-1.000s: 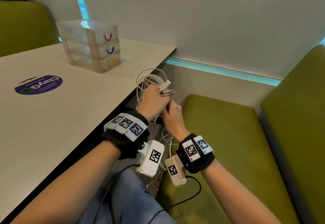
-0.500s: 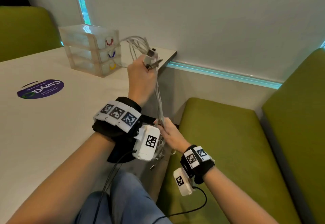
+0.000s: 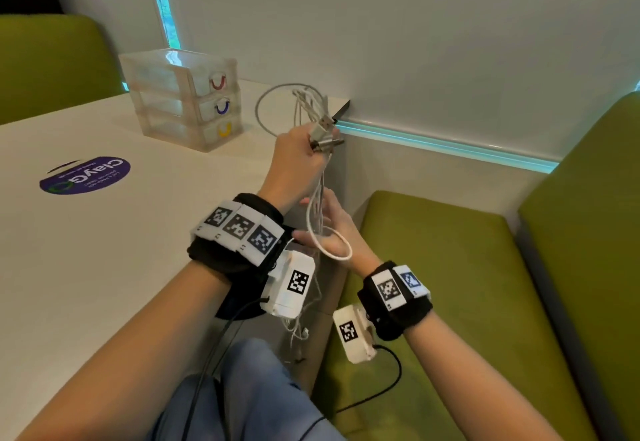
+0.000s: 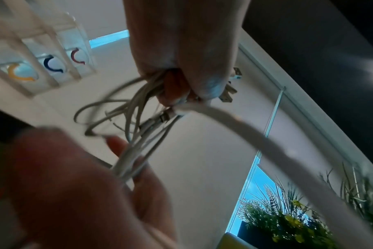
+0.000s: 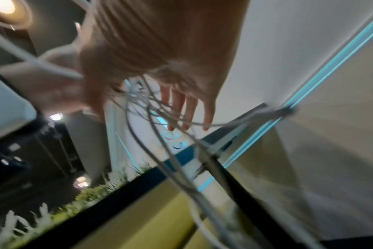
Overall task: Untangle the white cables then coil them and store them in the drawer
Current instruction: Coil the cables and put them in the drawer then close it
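My left hand (image 3: 301, 158) is raised over the table's far right corner and grips a bundle of white cables (image 3: 316, 194). Their USB plugs (image 3: 322, 128) stick out past its knuckles, and loose loops stand above it. The strands hang down across my right hand (image 3: 332, 229), which is lower, beside the table edge, with its fingers (image 5: 189, 109) straight and spread. One loop droops over the right palm, and the cable ends dangle below the wrists. The left wrist view shows the fist (image 4: 187, 50) closed round the strands (image 4: 136, 102). A clear three-drawer unit (image 3: 180, 101), all drawers shut, stands left of the bundle.
The white table (image 3: 104, 267) carries a purple sticker (image 3: 85, 175) at the left. A green bench seat (image 3: 433, 267) and backrest lie to the right, under a white wall. My knee in jeans (image 3: 263, 388) is below the hands.
My left hand lifted the bundle from the table edge up over the table corner. My right hand slid down the strands and its fingers straightened.
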A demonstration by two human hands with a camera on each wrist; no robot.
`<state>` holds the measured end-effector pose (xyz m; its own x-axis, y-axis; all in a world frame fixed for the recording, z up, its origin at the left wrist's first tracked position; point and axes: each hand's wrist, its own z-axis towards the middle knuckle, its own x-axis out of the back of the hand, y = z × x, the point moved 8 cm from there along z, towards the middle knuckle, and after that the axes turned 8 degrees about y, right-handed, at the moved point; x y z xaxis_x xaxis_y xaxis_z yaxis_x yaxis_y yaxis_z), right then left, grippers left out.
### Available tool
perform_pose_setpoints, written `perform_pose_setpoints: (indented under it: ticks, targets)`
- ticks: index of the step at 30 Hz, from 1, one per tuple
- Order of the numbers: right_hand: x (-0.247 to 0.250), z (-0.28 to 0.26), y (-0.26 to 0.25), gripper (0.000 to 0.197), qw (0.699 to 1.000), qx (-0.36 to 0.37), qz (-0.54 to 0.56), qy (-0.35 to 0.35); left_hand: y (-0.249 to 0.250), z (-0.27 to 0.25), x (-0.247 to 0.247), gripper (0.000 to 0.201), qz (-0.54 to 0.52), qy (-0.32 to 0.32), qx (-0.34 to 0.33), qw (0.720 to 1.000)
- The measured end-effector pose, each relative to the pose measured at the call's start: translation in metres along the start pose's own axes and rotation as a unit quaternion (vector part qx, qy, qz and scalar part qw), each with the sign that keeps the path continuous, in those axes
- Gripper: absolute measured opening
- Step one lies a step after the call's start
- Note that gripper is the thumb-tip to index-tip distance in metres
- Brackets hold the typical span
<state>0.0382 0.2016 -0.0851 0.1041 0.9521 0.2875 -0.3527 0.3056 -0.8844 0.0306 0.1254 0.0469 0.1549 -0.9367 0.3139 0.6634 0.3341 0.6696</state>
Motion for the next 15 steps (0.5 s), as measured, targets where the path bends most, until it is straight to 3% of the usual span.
perform_pose_setpoints:
  ticks: [4,6,8,10,11,12,15]
  targets:
    - [-0.001,-0.001,-0.001,0.032,0.997,0.028,-0.024,0.063,0.003,0.003,0.007,0.039,0.010,0.008,-0.011,1.000]
    - [-0.005,-0.010,0.020,0.027,0.997,0.031,-0.063,0.030,0.003,0.008,0.019,0.030,0.005,0.023,-0.007,1.000]
    - [-0.013,-0.021,0.044,0.054,0.985,-0.005,-0.154,-0.082,-0.002,0.013,0.029,0.022,0.005,0.036,0.001,0.999]
    - [-0.008,-0.027,0.065,0.094,0.941,-0.076,-0.259,-0.206,-0.006,0.013,0.030,0.023,0.015,0.028,0.000,1.000]
    - [0.000,-0.027,0.065,0.103,0.924,-0.110,-0.282,-0.234,-0.008,0.012,0.027,0.025,0.024,0.020,-0.006,0.999]
    - [0.009,-0.023,0.059,0.104,0.922,-0.121,-0.280,-0.236,-0.010,0.011,0.023,0.026,0.031,0.015,-0.014,0.999]
    - [0.028,-0.002,0.011,0.085,0.970,-0.074,-0.169,-0.157,-0.016,0.009,0.016,0.020,0.049,0.006,-0.027,0.998]
